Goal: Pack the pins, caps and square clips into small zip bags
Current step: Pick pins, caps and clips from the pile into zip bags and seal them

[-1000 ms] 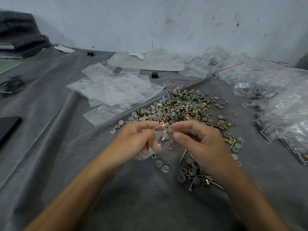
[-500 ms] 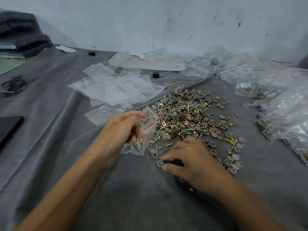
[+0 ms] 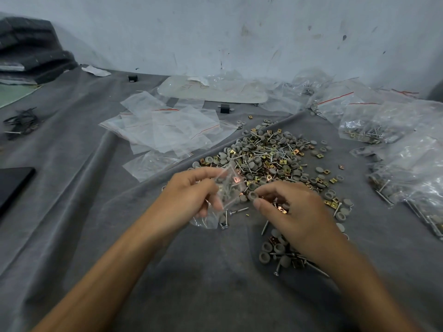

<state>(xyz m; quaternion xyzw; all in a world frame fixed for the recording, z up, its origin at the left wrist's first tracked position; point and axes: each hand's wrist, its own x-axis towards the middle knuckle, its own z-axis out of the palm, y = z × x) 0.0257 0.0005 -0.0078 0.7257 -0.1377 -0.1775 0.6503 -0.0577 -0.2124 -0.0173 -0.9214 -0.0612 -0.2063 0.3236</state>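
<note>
Hands first, from the head camera: our left hand (image 3: 189,195) grips a small clear zip bag (image 3: 229,188) by its upper part, thumb in front and fingers curled behind. The bag hangs tilted above the grey cloth (image 3: 167,271), its lower end crumpled under the palm. Through the plastic we see pins, grey caps and a copper-coloured square; whether that square lies inside the bag or behind it, we cannot tell. Our right hand (image 3: 294,212) pinches a grey round cap (image 3: 253,195) between thumb and forefinger, right at the bag's right edge, with the other fingers loosely curled. A copper square clip (image 3: 280,210) shows under those fingers; we cannot tell if it is held or lies on the cloth.

Half a second ago the right hand was lower, fingertips down on the cloth among loose parts; now it is up at the bag with the cap. The left hand has kept its grip, and the bag sits nearer the middle, just in front of the big heap of pins, caps and brass clips (image 3: 268,159). A smaller pile of the same parts (image 3: 278,250) lies beside the right wrist, uncovered now. Flat empty zip bags (image 3: 167,130) lie left of the heap, filled bags (image 3: 407,164) well to the right.
</note>
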